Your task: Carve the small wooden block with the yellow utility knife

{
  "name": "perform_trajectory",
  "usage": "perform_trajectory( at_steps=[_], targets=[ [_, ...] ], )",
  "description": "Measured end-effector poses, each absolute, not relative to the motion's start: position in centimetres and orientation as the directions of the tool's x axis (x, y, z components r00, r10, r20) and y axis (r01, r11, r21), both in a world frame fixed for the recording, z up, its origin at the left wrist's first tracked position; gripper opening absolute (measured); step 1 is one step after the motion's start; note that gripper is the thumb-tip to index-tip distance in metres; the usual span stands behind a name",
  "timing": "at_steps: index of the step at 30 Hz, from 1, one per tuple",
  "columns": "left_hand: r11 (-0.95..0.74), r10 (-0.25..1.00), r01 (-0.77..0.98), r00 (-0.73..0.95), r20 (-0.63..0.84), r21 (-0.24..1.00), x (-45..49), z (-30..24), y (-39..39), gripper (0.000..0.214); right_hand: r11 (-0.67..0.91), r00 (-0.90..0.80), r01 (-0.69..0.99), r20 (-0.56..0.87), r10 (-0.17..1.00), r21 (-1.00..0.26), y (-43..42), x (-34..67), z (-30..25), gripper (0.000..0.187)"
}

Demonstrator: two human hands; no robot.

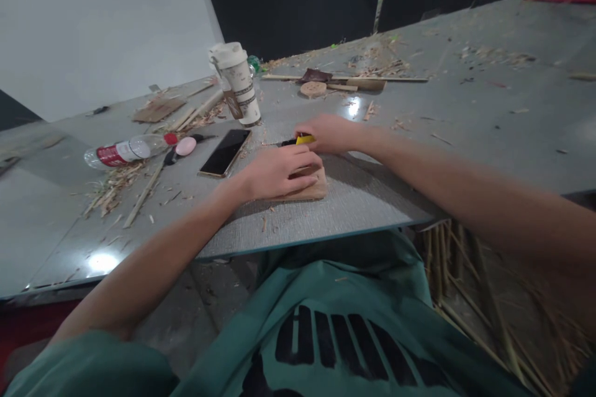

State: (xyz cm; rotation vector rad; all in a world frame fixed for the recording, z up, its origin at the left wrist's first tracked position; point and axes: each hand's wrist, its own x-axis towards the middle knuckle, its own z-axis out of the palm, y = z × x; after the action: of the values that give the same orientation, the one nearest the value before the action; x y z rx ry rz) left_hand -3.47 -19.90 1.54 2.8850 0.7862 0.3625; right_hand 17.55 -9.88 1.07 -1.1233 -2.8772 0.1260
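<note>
My left hand (pixel 279 172) lies flat on a small wooden block (pixel 311 190) on the grey mat, pressing it down with the fingers spread over its top. Just beyond it, my right hand (pixel 329 133) is closed around a yellow-and-black tool (pixel 303 139), probably a utility knife, whose tip shows at the fingers. The tool sits at the far edge of the block. Most of the block is hidden under my left hand.
A dark phone (pixel 226 152) lies left of the hands, with a paper cup (pixel 238 84), a plastic bottle (pixel 125 152) and a pink object (pixel 185 146) farther left. Wood shavings and sticks litter the table (pixel 465 124). Bamboo strips (pixel 465 285) lie on the floor at right.
</note>
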Motion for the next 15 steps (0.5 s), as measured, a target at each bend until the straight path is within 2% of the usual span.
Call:
perform_trajectory(
  at_steps=[8, 15],
  targets=[
    [-0.856, 0.514, 0.482, 0.834, 0.202, 0.187, -3.48, 1.56, -20.02, 0.035, 0.732, -0.734, 0.673, 0.026, 0.679, -0.109, -9.74, 17.63, 0.91, 0.035],
    [-0.863, 0.5, 0.466, 0.843, 0.199, 0.195, -3.5, 1.35, -19.75, 0.037, 0.734, -0.734, 0.665, 0.062, 0.676, -0.137, -9.43, 17.68, 0.73, 0.019]
  ],
)
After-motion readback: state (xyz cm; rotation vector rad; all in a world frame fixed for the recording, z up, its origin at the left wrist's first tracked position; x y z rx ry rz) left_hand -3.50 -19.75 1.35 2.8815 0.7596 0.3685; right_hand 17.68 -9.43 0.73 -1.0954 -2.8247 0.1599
